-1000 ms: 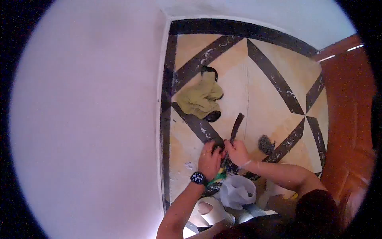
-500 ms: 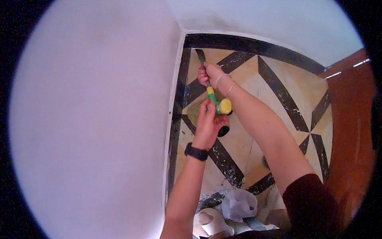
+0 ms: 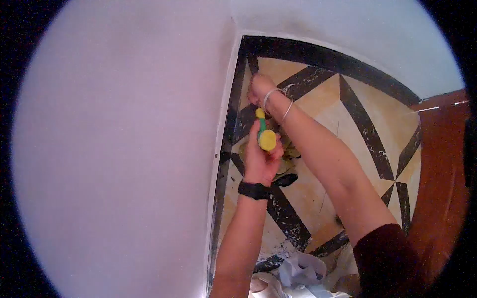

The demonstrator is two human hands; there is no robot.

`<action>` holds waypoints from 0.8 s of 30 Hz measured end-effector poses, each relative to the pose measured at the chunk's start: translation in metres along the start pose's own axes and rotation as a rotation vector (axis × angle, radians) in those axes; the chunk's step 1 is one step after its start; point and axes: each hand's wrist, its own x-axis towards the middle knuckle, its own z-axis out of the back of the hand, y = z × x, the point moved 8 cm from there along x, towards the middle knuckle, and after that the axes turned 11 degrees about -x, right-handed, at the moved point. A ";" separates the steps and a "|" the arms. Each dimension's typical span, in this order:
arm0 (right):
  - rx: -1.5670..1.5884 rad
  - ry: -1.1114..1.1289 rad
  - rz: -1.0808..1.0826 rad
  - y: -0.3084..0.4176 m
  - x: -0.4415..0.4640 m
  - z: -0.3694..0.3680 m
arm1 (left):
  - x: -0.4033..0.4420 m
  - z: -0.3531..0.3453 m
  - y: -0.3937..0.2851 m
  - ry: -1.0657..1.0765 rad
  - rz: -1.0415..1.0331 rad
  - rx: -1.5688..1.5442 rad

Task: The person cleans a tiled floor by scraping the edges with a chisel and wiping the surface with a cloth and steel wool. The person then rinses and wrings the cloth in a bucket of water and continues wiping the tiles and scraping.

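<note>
The work has moved forward over the patterned floor (image 3: 362,174) since a second ago. Above an olive cloth (image 3: 289,165), the left hand (image 3: 260,163) clasps a green-and-yellow tool (image 3: 267,141); the right hand (image 3: 262,88) (two bangles (image 3: 287,110) at that wrist) grips it farther up, near the corner.

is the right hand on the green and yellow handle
No, the left hand holds the green and yellow handle, while the right hand sits beyond it.

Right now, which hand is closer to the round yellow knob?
Left. The left hand holds the green handle at the yellow knob; the right hand is farther up, away from it.
</note>
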 end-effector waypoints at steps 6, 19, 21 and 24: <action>-0.222 -0.090 0.072 0.007 0.029 -0.010 | 0.003 -0.013 -0.031 0.046 -0.083 -0.164; -0.535 0.010 0.178 0.028 -0.052 -0.007 | -0.041 -0.017 0.023 0.162 0.060 -0.448; -0.382 -0.010 0.117 0.027 -0.051 -0.005 | -0.021 -0.013 0.018 0.169 0.140 -0.526; -0.251 -0.045 0.066 0.024 -0.022 -0.011 | 0.002 -0.013 -0.001 0.157 -0.095 -0.373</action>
